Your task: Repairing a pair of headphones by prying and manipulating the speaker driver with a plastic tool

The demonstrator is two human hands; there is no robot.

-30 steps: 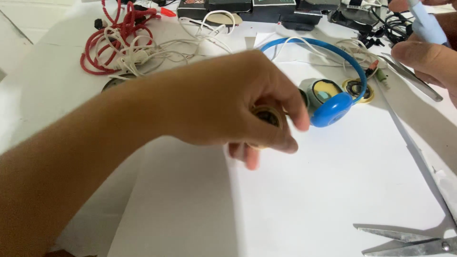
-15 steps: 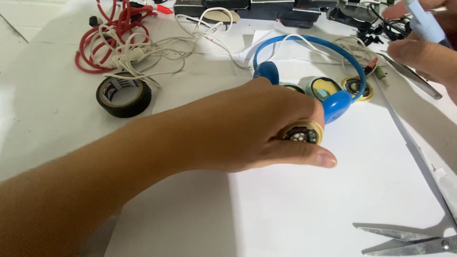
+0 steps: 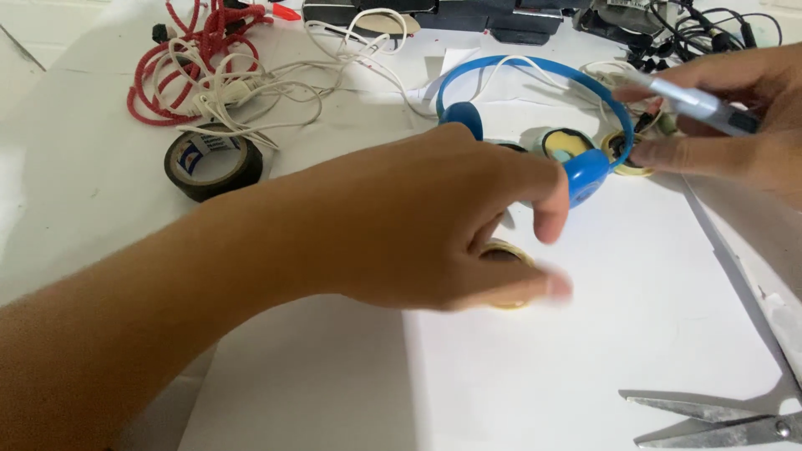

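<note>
My left hand (image 3: pixel 418 221) hovers over the white sheet (image 3: pixel 585 351) in the middle, fingers curled around a small round yellow-rimmed disc (image 3: pixel 505 255) that is mostly hidden under the palm. My right hand (image 3: pixel 735 125) is at the upper right, holding a pale blue pen-like tool (image 3: pixel 697 104) with its fingertips near another round yellow disc (image 3: pixel 626 159). A blue headphone set (image 3: pixel 535 92) lies just beyond both hands, one earcup (image 3: pixel 589 175) next to my left fingers. A third round piece with a yellow centre (image 3: pixel 568 144) rests inside the headband arc.
A roll of black tape (image 3: pixel 213 163) lies at the left. Tangled red and white cables (image 3: pixel 209 75) sit at the upper left. Dark devices and black wires line the far edge (image 3: pixel 501 17). Scissors (image 3: pixel 718 418) lie at the lower right.
My left hand moved left to right over the sheet and now grips the small disc lower down. My right hand came in from the right edge toward the headphones.
</note>
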